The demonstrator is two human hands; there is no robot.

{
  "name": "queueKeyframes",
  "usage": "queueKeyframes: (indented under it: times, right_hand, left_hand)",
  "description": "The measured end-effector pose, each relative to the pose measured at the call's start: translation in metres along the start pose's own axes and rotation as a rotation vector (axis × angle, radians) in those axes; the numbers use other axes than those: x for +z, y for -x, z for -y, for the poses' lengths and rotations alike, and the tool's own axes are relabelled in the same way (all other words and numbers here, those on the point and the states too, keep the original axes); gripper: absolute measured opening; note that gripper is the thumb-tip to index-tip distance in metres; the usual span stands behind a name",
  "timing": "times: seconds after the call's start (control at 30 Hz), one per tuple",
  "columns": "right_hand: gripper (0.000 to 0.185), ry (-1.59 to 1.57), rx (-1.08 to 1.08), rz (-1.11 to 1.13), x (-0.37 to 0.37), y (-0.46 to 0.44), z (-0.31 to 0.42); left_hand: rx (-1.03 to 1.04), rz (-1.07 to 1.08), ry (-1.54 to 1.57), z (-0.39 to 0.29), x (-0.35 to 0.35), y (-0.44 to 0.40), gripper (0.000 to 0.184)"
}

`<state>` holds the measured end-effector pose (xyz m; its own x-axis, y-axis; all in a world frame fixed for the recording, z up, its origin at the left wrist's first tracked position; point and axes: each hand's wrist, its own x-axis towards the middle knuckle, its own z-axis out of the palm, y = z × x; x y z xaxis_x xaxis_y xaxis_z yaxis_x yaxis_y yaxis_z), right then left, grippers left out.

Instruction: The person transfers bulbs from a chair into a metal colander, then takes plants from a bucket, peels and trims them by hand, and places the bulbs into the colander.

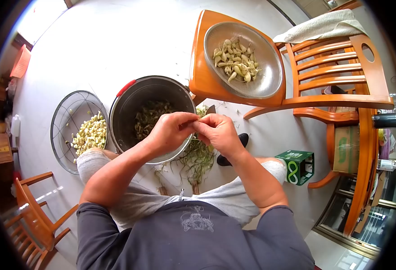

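Observation:
My left hand [168, 130] and my right hand [218, 132] meet at the fingertips, above the right rim of a dark pot [121, 110]. Both hands are closed in a pinch; what lies between the fingers is too small to name. Dull peelings [150, 117] lie inside the pot. Left of it, a wire basket [63, 135] holds pale peeled pieces [90, 132]. A metal strainer [267, 74] with whitish-green bulbs [236, 58] rests on the orange chair seat [200, 67]. Green stalks and leaves [195, 162] lie on the floor beneath my hands.
A slatted chair back [333, 67] with a light towel [324, 27] is at the upper right. A green box [297, 166] stands on the floor by my right knee. Another wooden chair [38, 216] is at the lower left. A red-orange basket [21, 61] is at the far left.

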<state>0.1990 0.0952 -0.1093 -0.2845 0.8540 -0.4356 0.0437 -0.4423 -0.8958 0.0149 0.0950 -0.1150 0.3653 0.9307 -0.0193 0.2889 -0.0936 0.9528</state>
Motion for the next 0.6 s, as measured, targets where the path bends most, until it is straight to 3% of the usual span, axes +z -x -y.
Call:
queueKeyframes:
  times: [0.1,0.23,0.37,0.47,0.57,0.6]
  right_hand:
    - [0.021,0.454,-0.443,-0.213,-0.009,0.005,-0.006]
    - [0.030,-0.092,-0.273,0.152,-0.017,0.001,-0.019]
    - [0.018,0.205,-0.150,0.158,-0.021,0.011,-0.006]
    - [0.017,0.486,-0.207,0.189,-0.031,0.016,-0.005]
    - [0.016,0.402,-0.217,0.051,-0.048,0.026,0.003]
    - [0.016,0.316,-0.148,0.012,-0.050,0.029,0.013]
  left_hand:
    - [-0.234,0.132,0.352,-0.004,0.000,-0.002,0.022]
    - [-0.282,0.206,0.532,-0.010,-0.002,-0.003,0.019]
    - [-0.369,0.282,0.369,-0.016,-0.005,-0.011,0.018]
    - [-0.409,0.426,0.249,-0.019,-0.012,-0.016,0.018]
    - [-0.392,0.483,-0.031,-0.027,-0.024,-0.014,0.015]
    - [-0.425,0.456,0.067,-0.024,-0.029,-0.014,0.016]
